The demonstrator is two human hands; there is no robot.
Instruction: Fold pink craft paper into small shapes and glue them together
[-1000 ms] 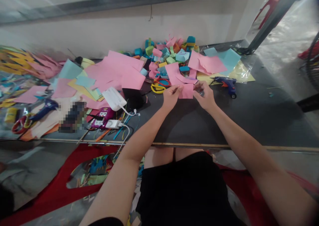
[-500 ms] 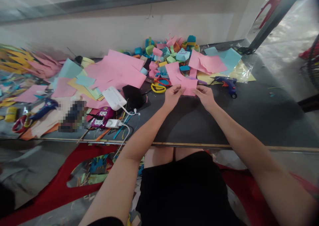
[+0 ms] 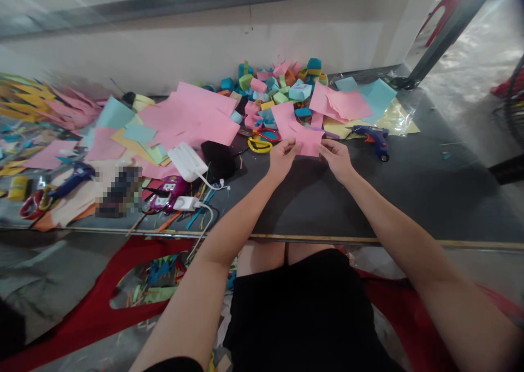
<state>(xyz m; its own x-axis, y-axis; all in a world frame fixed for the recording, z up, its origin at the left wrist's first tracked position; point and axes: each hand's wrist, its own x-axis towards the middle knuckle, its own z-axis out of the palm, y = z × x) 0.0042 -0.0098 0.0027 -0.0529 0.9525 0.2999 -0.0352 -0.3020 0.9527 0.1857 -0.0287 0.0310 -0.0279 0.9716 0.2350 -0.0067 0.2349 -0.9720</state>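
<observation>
A small pink sheet of paper (image 3: 308, 143) is stretched between my two hands above the dark table. My left hand (image 3: 283, 156) pinches its left edge, thumb on the near face. On the opposite edge, my right hand (image 3: 336, 156) grips the paper in the same way. Just beyond my left hand lie scissors (image 3: 260, 143) with yellow and red handles. Larger pink paper (image 3: 284, 118) lies behind the held sheet. A blue glue gun (image 3: 373, 136) rests to the right of my right hand.
Small folded paper pieces (image 3: 270, 85) in several colours are heaped against the wall. On the left are pink sheets (image 3: 196, 115), a white charger (image 3: 187, 161), a purple power socket (image 3: 168, 193) and a second glue gun (image 3: 73, 178). The table's front edge (image 3: 311, 239) runs before my lap.
The pink paper has shifted very slightly to the left and its tilt differs a little. Both hands keep their pinch on it; the things on the table have not moved.
</observation>
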